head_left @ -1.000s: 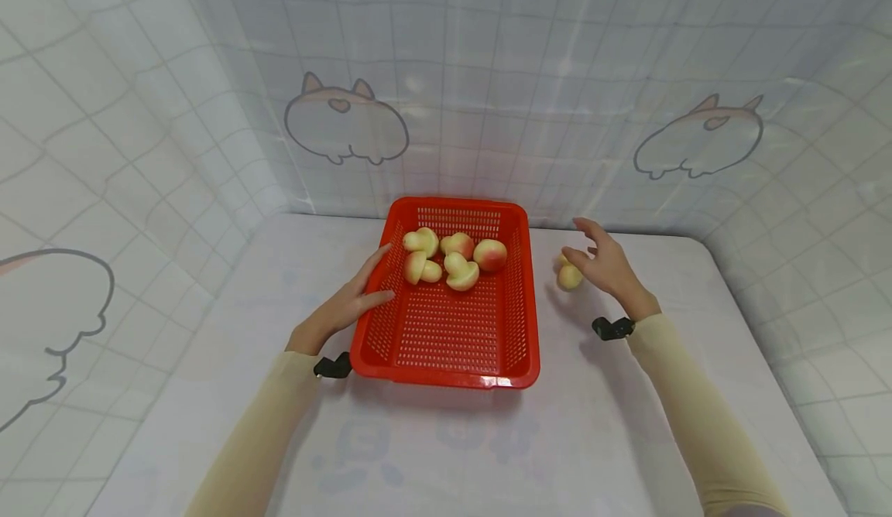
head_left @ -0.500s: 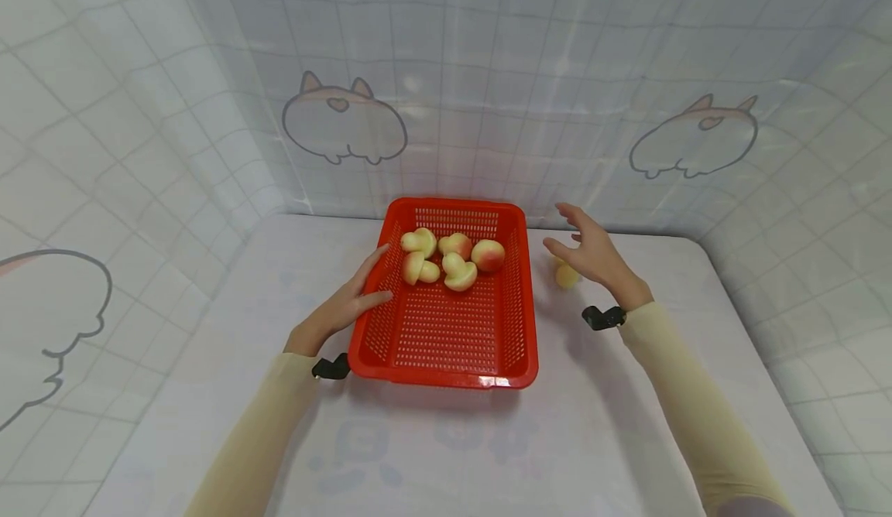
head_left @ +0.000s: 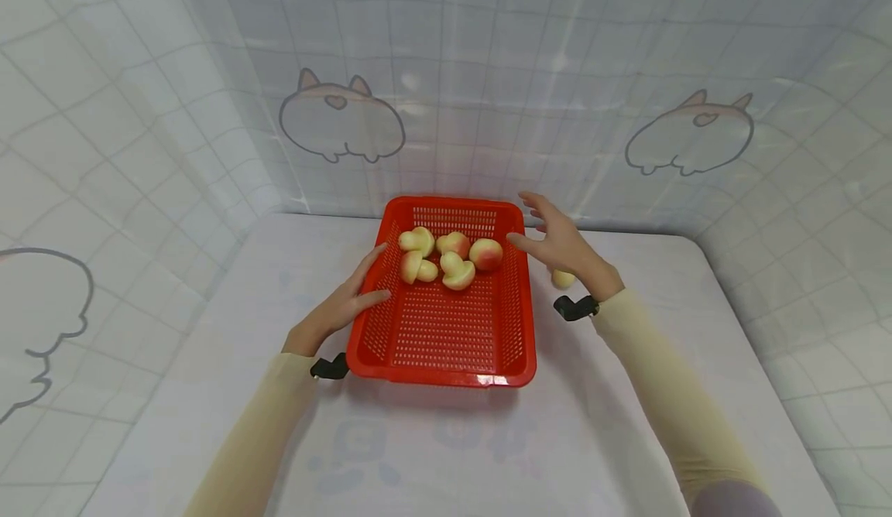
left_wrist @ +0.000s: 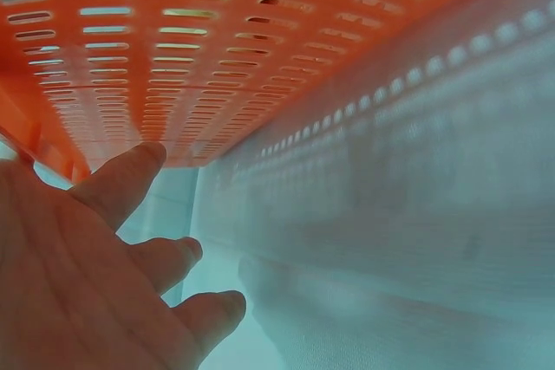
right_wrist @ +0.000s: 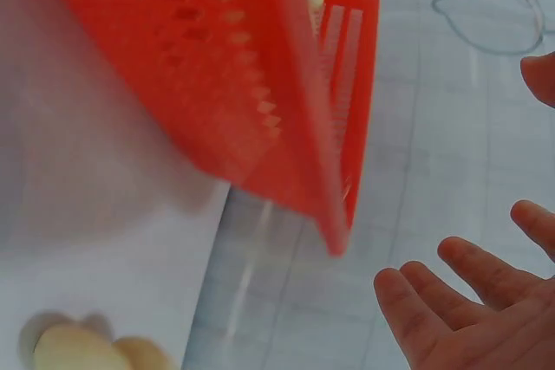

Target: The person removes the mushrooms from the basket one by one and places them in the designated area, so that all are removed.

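A red plastic basket (head_left: 446, 331) with slotted walls sits on the white table, its far half holding several yellow pieces. One is a whole peach (head_left: 485, 255) with a red blush; others look like mushroom-shaped pieces (head_left: 458, 271). My left hand (head_left: 337, 304) rests at the basket's left rim, thumb and forefinger over it. In the left wrist view its other fingers (left_wrist: 186, 253) spread loosely beneath the rim, outside the wall. Above the basket's right rim hovers my right hand (head_left: 557, 242), fingers spread, holding nothing. A yellow piece (head_left: 563, 279) lies on the table, partly hidden under that wrist.
A pale grid-patterned curtain (head_left: 474, 114) with cartoon animal drawings rises behind the table and along both sides. The white table (head_left: 432, 463) extends in front of the basket and to either side. Dark camera mounts sit on both wrists.
My right hand has moved left, from over the loose yellow piece to the basket's right rim. That piece stays on the table. The left hand keeps its place at the left rim.
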### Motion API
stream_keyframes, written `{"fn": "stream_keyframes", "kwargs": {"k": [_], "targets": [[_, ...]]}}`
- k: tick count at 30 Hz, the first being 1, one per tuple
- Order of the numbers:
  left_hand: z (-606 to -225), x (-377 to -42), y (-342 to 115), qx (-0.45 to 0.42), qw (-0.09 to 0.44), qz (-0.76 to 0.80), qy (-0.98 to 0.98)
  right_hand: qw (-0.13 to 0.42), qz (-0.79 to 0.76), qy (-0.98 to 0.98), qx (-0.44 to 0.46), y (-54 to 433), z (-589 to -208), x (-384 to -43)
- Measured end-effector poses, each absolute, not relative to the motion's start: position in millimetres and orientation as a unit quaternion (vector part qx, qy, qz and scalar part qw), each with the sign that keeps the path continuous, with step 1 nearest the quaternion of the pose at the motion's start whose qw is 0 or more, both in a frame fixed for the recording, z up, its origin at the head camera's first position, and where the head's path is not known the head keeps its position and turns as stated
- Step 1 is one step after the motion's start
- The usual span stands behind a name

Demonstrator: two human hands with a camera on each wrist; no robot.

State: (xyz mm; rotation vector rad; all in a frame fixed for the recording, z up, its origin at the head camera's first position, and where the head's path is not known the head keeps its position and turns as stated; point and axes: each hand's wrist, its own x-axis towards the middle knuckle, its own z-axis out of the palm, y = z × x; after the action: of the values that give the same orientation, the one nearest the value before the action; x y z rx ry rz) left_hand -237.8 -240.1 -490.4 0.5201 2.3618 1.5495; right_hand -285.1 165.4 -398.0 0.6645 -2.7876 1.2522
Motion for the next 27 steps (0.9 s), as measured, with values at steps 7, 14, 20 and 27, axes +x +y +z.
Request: {"fn": "stream_keyframes", "kwargs": {"k": [7, 14, 20, 27], "targets": [[-489, -237, -240, 0.181, 0.136, 0.543, 0.809, 0.004, 0.407, -0.883, 0.234, 141, -395, -286], [-489, -237, -240, 0.179, 0.138, 0.542, 0.809, -0.009, 0.399, -0.883, 0.247, 114, -400, -290], [-490, -237, -241, 0.182, 0.136, 0.542, 0.809, -0.015, 0.371, -0.889, 0.266, 90, -406, -289], [-489, -234, -242, 0.178, 0.138, 0.546, 0.807, -0.038, 0.357, -0.885, 0.295, 66, -408, -290]]}}
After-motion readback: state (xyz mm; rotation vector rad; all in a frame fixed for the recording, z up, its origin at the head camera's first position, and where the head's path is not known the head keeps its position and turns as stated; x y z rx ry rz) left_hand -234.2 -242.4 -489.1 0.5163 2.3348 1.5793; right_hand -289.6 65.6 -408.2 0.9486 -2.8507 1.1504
